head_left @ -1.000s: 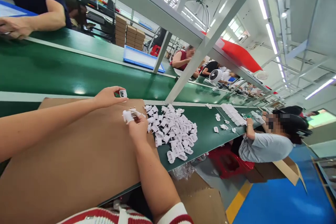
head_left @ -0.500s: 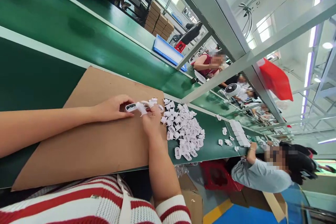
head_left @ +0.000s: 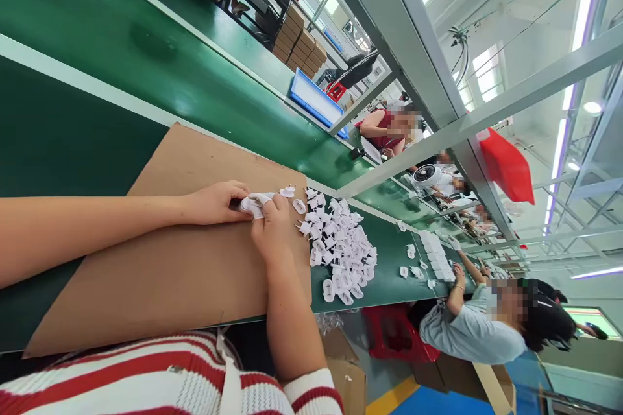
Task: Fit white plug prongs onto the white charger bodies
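Over the cardboard sheet, my left hand [head_left: 218,202] is closed on one end of a small white plastic part [head_left: 246,205]. My right hand [head_left: 273,224] meets it from the right, with its fingers closed on the same part. White coverings wrap some of the right fingertips and partly hide the part. Just beyond my right hand lie a loose oval white plastic piece [head_left: 298,207] and a white piece with pins [head_left: 287,192]. To their right spreads a heap of similar white plastic pieces [head_left: 343,246].
A brown cardboard sheet [head_left: 195,285] covers the green bench [head_left: 63,136] under my arms. Metal frame posts [head_left: 370,168] rise behind the heap. A blue-rimmed tray [head_left: 316,104] stands across the line. At right a person in a grey shirt [head_left: 467,331] works beside white blocks [head_left: 435,256].
My hands have come closer together around the white part, and the right fingers now cover more of it. The part's open oval face, visible before, is now mostly hidden. The view has shifted slightly.
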The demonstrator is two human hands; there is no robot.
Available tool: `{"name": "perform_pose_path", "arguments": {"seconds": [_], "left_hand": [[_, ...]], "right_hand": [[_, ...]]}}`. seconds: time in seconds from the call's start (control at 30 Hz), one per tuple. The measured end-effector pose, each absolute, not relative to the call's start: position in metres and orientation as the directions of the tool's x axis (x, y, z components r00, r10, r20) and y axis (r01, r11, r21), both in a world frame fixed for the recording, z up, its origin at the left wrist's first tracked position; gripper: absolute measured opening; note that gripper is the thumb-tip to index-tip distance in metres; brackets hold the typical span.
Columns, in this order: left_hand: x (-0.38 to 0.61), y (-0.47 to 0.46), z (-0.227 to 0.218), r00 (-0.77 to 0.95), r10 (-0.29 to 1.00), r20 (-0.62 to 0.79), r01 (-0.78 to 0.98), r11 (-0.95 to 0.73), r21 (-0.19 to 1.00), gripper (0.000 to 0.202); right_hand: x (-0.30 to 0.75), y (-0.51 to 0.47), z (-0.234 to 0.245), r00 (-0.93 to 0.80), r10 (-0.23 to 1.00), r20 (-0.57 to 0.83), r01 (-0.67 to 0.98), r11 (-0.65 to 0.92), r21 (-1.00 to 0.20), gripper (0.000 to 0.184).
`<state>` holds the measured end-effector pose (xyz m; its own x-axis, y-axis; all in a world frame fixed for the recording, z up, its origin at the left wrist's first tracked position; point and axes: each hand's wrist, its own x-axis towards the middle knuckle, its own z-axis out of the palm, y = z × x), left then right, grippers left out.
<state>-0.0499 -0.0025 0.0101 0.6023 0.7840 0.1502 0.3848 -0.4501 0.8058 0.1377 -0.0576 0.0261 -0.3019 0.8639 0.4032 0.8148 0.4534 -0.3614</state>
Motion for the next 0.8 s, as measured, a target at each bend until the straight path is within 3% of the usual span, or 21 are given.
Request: {"name": "perform_pose_path", "arguments": {"seconds": [0.23,0.63,0.8], "left_hand": [[-0.051,-0.002,0.009,0.589,0.798,0.130,0.373,-0.411,0.832,0.046],[-0.052,-0.002,0.013,0.633,0.762,0.137,0.354,-0.443,0.824,0.044],[-0.053,0.001,0.010,0.632,0.759,0.156,0.342,-0.455,0.822,0.040]], "right_hand": [[0.134,-0.054,0.041,-0.311,0.897,0.314,0.883,0.395,-0.253,0.020],[0.141,-0.047,0.055,-0.428,0.850,0.308,0.864,0.484,-0.136,0.025],[0.142,-0.044,0.056,-0.405,0.875,0.265,0.879,0.453,-0.150,0.025]]}}
